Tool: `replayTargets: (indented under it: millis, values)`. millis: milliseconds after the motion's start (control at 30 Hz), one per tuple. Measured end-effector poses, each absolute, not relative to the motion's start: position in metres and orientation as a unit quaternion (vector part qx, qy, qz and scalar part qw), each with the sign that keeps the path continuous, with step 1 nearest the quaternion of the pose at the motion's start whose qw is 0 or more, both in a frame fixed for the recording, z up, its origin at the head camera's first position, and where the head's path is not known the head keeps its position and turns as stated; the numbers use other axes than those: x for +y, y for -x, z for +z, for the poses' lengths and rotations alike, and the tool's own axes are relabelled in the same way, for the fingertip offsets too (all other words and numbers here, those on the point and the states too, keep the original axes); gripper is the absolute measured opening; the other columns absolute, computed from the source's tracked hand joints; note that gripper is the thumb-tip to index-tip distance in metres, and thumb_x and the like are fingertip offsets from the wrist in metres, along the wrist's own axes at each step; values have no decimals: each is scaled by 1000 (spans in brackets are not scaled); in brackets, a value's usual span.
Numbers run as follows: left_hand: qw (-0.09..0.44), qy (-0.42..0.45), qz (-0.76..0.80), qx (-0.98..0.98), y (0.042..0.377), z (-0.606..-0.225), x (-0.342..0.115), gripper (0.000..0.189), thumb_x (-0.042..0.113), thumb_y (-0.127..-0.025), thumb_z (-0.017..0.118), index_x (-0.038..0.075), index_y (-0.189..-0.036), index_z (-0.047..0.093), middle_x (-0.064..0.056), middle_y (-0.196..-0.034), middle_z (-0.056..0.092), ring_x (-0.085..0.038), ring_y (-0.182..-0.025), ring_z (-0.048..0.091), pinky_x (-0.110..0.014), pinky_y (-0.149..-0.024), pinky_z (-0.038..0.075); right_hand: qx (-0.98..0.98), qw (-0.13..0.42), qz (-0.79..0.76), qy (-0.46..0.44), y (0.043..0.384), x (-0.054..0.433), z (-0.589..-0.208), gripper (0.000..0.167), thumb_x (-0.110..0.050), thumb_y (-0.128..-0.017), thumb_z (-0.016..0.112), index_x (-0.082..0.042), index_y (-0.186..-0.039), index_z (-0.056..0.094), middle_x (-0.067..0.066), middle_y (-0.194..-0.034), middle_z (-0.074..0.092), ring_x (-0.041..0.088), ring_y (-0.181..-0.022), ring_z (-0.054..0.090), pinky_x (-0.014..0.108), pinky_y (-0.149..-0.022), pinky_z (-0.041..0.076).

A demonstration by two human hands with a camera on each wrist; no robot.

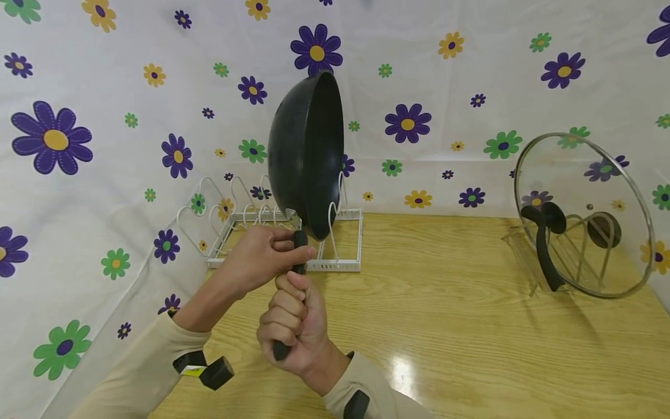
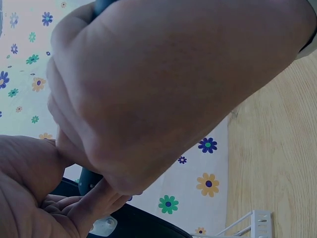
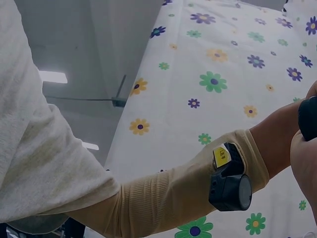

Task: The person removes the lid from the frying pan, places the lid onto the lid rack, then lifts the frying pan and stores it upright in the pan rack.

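Observation:
A black wok point(image 1: 288, 139) stands on edge, its open side facing right, at the white wire rack point(image 1: 335, 266). Its lower rim is among the rack's wire loops; whether it bears on the base is unclear. My right hand point(image 1: 298, 326) grips the black handle, whose end point(image 1: 281, 350) pokes out below the fist. Farther up, close to the metal bracket point(image 1: 293, 218), my left hand point(image 1: 264, 256) holds the handle between thumb and fingers. In the left wrist view, the right hand point(image 2: 129, 94) covers much of the handle.
At the right, a glass lid point(image 1: 581, 174) with a metal rim leans upright in a small wire stand point(image 1: 576, 250) on the wooden table point(image 1: 445, 326). A flowered cloth point(image 1: 366, 35) hangs behind and along the left side. More wire loops point(image 1: 209, 215) rise left of the wok.

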State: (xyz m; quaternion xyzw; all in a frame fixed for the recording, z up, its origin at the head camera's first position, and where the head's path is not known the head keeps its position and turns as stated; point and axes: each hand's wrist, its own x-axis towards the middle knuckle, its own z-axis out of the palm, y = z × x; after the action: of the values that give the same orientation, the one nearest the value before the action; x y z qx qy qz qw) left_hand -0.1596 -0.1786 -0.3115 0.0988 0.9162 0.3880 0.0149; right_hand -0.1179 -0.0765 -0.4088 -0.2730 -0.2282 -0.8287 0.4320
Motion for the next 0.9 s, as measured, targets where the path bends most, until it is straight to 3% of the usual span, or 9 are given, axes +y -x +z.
replayTargets:
  millis: [267, 900]
  values:
    - [5, -106, 386, 916, 163, -314, -176, 50, 35, -91, 78, 14, -65, 41, 7, -58, 30, -12, -55, 26, -26, -52, 25, -251, 430, -827, 259, 118, -74, -408, 42, -23, -109, 43, -21, -69, 32, -9, -51, 29, 3, -39, 22, 14, -42, 20]
    - [13, -101, 397, 912, 167, -319, -172, 48, 35, -90, 78, 14, -65, 43, 8, -57, 29, -12, -54, 26, -26, -50, 24, -252, 432, -829, 250, 120, -68, -411, 42, -22, -107, 45, -20, -68, 32, -9, -51, 29, 3, -39, 21, 14, -42, 19]
